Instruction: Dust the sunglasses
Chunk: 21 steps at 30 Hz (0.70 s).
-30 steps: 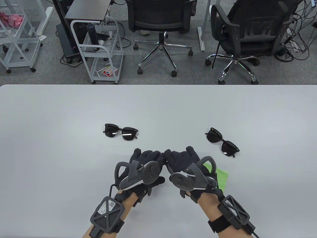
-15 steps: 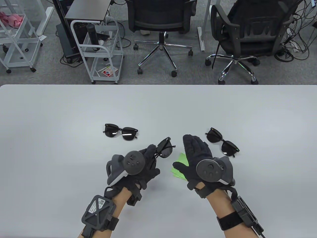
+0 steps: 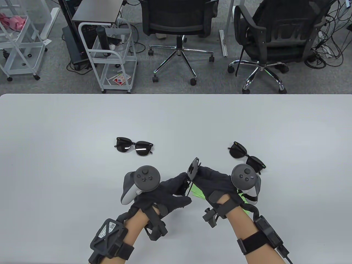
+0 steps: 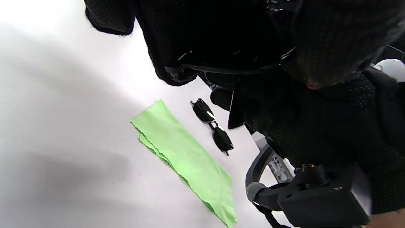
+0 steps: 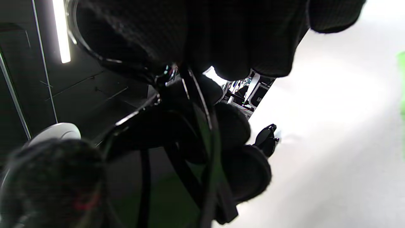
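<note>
1. Held sunglasses (image 3: 192, 168) sit between both hands above the table (image 3: 55, 165), near its front centre, tilted on edge.
2. Left hand (image 3: 162, 196) pinches the frame from the left; right hand (image 3: 213, 183) has fingers curled on it from the right.
3. Green cloth (image 4: 186, 158) lies flat on the table under the hands; neither hand holds it.
4. Two more pairs wait: left pair (image 3: 134, 146), right pair (image 3: 246, 158).
5. Judgement: wiping isn't underway; which pairs are already dusted can't be told.
</note>
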Tool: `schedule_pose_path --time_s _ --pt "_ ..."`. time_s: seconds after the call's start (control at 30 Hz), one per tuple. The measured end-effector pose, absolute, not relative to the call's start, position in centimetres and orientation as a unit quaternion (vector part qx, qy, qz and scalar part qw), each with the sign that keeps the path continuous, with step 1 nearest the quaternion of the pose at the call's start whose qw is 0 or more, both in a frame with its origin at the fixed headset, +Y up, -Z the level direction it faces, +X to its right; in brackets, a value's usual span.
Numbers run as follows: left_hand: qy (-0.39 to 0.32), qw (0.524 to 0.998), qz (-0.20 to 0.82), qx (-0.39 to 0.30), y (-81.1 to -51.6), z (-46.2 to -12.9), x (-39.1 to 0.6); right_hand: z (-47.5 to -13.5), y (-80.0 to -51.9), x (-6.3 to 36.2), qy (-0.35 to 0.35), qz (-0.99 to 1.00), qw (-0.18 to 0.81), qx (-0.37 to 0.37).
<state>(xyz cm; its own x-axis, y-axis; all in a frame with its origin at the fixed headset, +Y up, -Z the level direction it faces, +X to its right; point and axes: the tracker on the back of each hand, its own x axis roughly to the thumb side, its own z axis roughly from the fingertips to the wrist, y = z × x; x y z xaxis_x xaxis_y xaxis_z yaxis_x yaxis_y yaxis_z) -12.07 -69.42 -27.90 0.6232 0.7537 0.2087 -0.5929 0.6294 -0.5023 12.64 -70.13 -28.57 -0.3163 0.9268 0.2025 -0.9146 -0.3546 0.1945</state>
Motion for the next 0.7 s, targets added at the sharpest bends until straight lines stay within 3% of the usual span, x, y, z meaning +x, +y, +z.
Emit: schedule_pose_path --time_s 0.13,0.23,0.3,0.37,0.57,0.7 --pt "-0.200 0.894 0.355 -0.185 -69.2 -28.2 -12.7 -28.6 -69.6 13.4 -0.010 0.850 0.508 0.138" --pt "-0.197 0.917 0.301 -0.172 -69.1 -28.3 -13.0 -28.4 -68.7 14.1 -0.066 0.907 0.392 0.140" --pt "-0.202 0.942 0.219 -0.152 -69.0 -28.2 -12.9 -28.3 -68.3 14.4 -0.102 0.935 0.308 0.141" --pt "-0.214 0.955 0.157 -0.130 -68.8 -28.0 -12.5 -28.3 -68.4 14.4 -0.103 0.941 0.286 0.151" --pt "-0.196 0.946 0.218 -0.138 -68.7 -28.0 -12.7 -27.9 -68.0 14.0 -0.123 0.928 0.320 0.144" --pt "-0.131 0.938 0.297 -0.121 -68.9 -28.6 -14.2 -26.4 -65.7 13.3 -0.211 0.931 0.223 0.200"
